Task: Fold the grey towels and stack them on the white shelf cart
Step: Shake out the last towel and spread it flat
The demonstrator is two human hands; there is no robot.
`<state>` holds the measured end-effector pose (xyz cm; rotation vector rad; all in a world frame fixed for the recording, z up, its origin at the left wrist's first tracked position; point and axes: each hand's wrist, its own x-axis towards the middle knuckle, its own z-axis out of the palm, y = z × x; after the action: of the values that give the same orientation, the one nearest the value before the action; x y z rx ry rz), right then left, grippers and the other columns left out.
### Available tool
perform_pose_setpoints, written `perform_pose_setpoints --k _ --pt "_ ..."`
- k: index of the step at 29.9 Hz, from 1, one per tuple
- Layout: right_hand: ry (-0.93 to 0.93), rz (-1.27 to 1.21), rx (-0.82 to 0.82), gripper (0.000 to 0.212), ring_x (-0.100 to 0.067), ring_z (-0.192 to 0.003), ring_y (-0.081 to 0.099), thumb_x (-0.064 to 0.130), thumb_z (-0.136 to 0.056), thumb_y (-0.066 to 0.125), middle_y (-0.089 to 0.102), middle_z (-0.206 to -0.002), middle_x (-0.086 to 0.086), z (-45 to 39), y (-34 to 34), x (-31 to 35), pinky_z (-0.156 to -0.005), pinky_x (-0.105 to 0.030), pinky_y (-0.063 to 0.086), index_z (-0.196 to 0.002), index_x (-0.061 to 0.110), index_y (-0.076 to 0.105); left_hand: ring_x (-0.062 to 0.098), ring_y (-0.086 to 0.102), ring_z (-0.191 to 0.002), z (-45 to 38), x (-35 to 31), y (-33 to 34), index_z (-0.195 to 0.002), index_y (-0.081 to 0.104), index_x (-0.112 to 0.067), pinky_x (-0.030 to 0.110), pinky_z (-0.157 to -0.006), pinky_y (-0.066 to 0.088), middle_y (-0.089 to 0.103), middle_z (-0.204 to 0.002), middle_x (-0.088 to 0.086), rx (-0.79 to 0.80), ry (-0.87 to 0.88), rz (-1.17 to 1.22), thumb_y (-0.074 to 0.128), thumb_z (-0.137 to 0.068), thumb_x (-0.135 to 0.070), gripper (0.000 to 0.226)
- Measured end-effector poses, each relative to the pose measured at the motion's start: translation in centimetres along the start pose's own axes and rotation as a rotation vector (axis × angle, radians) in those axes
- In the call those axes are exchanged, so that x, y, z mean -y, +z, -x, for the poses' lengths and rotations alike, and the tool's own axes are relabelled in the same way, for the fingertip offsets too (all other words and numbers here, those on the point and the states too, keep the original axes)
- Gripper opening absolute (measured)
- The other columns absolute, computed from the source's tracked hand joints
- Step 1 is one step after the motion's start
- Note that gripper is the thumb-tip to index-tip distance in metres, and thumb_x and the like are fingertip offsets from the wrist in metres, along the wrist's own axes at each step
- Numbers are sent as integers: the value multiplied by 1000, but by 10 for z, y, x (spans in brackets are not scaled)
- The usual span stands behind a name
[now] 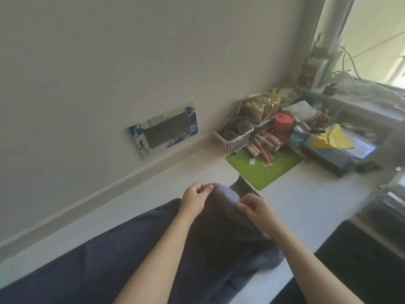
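A dark grey towel [221, 224] lies bunched on the white countertop [291, 194], with more grey towel cloth [76, 266] spread out toward the lower left. My left hand [194, 199] grips the towel's raised far edge on its left side. My right hand [255, 210] pinches the same edge on the right. Both hands hold the fold lifted between them. The white shelf cart does not show in this view.
A green mat [265, 170] lies just beyond the towel. Behind it stand a pink basket [232, 139], a red lidded cup [283, 122], rolled packets and a yellow cloth [333, 137]. A wall socket panel [166, 131] sits on the left wall. A window is at the top right.
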<state>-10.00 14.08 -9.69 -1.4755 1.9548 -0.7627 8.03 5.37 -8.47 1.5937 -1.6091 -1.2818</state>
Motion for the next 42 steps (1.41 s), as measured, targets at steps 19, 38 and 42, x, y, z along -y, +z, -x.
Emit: perform_pose_setpoints --k 19,38,42 --pt "445 -97 -176 29 -30 -100 60 36 -91 55 70 -103 -8 -61 27 -99 -82 -36 45 -110 16 65 19 60 -100 -59 7 94 -112 64 -20 35 -98 43 67 -109 -2 140 -30 -312 48 -96 -39 30" --pt "117 -842 121 26 -13 -60 47 20 -99 44 51 -66 -2 -88 -95 -67 -60 -24 40 -77 9 55 13 62 -62 -119 -146 115 -83 65 -10 19 -56 47 68 -66 0 642 192 -341 69 -85 -20 11" --pt "133 -549 114 35 -12 -66 50 32 -99 42 55 -71 0 -91 -137 -51 -64 -25 40 -85 7 61 3 56 -48 -128 -194 106 -74 63 -13 15 -49 43 64 -63 2 531 300 -407 70 -84 -17 13"
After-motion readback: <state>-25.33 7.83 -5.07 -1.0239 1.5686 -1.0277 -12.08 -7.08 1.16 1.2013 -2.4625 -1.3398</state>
